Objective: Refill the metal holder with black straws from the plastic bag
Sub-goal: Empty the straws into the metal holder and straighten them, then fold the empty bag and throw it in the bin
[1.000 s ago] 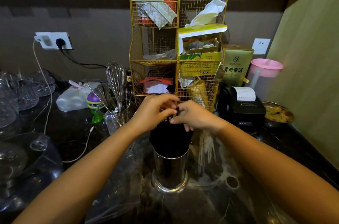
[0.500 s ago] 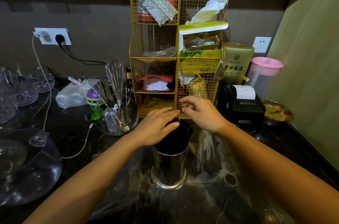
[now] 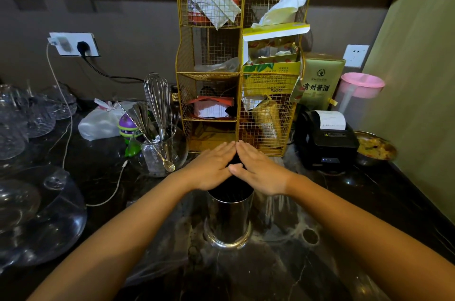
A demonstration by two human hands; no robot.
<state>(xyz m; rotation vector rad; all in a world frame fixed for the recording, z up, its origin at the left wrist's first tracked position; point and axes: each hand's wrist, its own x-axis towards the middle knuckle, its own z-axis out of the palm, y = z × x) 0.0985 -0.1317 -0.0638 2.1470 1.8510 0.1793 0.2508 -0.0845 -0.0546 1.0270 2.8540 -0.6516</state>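
Note:
A shiny metal holder (image 3: 227, 222) stands upright on the dark counter in front of me. Black straws (image 3: 230, 191) fill it and stick out of its top. My left hand (image 3: 210, 169) and my right hand (image 3: 258, 170) lie flat, palms down, on the straw tops, fingertips touching over the middle. Neither hand grips anything. A clear plastic bag (image 3: 160, 259) lies crumpled and flat on the counter left of the holder's base.
A gold wire rack (image 3: 242, 113) full of packets stands right behind the holder. A glass jar with a whisk (image 3: 157, 148) is at the left, glassware (image 3: 32, 214) at far left. A black receipt printer (image 3: 326, 140) and a food bowl (image 3: 375, 148) sit at right.
My hands went from pinching the straw tops to lying flat on them. The straws now sit lower in the holder.

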